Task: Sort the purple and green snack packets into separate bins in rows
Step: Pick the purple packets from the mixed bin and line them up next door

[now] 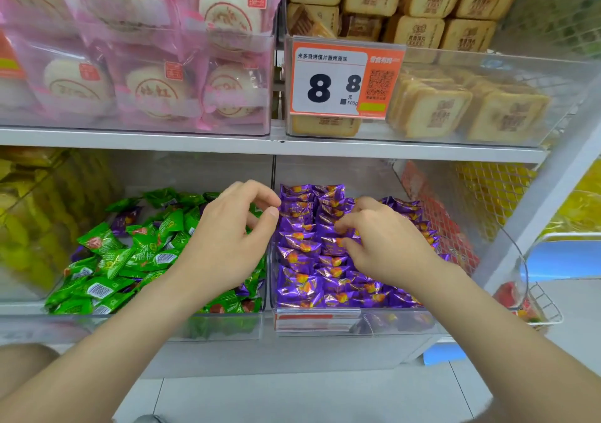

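Two clear bins stand side by side on the lower shelf. The left bin (130,325) holds a loose heap of green packets (107,260) with a stray purple packet (126,221) among them. The right bin (406,323) holds purple packets (299,260) laid in rows. My left hand (227,237) hovers over the divider between the bins, fingers curled and apart, nothing visible in it. My right hand (387,244) rests on the purple rows with its fingertips bent down among the packets; the thumb is hidden.
The upper shelf edge (292,146) hangs just above the bins, carrying pink-wrapped cakes (146,81), toasted bread slices (455,107) and an orange 8.8 price tag (341,81). A bin of yellow packets (32,227) sits at the left, a wire basket (536,299) at the right.
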